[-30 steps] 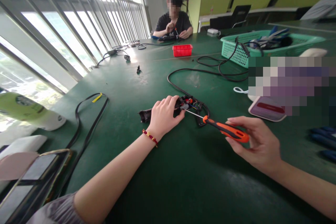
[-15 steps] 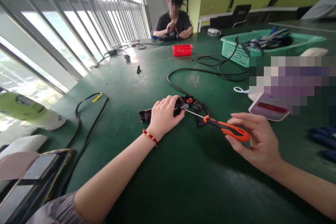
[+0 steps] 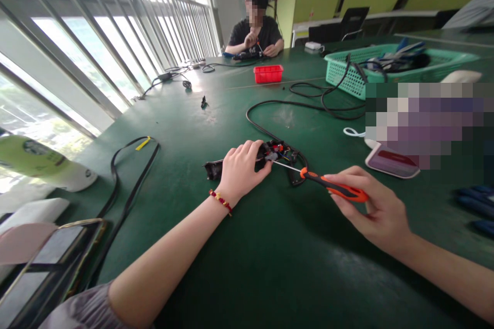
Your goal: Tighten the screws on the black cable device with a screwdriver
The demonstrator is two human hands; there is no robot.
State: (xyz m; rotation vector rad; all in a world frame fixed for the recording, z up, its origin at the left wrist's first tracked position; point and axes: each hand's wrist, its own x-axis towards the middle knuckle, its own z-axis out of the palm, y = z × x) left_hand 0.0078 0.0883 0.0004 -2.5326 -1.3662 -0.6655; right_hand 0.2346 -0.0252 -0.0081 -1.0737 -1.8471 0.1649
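Note:
My left hand (image 3: 244, 167) is wrapped over a black corded device (image 3: 213, 169) that lies on the green table (image 3: 247, 262). Its casing is open at the right end, where red, grey and blue parts and wires show; the exact kind of device I cannot make out. An orange-and-black screwdriver (image 3: 343, 188) points left, its shaft tip at the exposed parts beside my left thumb. The fingers of my right hand (image 3: 376, 208) are closed around the screwdriver's handle. A black cable (image 3: 266, 131) runs from the device to the back right.
A green basket (image 3: 345, 78) with tools stands at the back right, a red tray (image 3: 268, 74) at the back. Phones (image 3: 393, 160) lie right and left. A black strap (image 3: 131, 203) and a bottle (image 3: 46, 164) are at left. Across the table, a person (image 3: 254, 31) handles a tool.
The fingers of my right hand, more loosely spread around the handle before, have closed on it, and the handle has turned slightly. My left hand and the device have stayed put.

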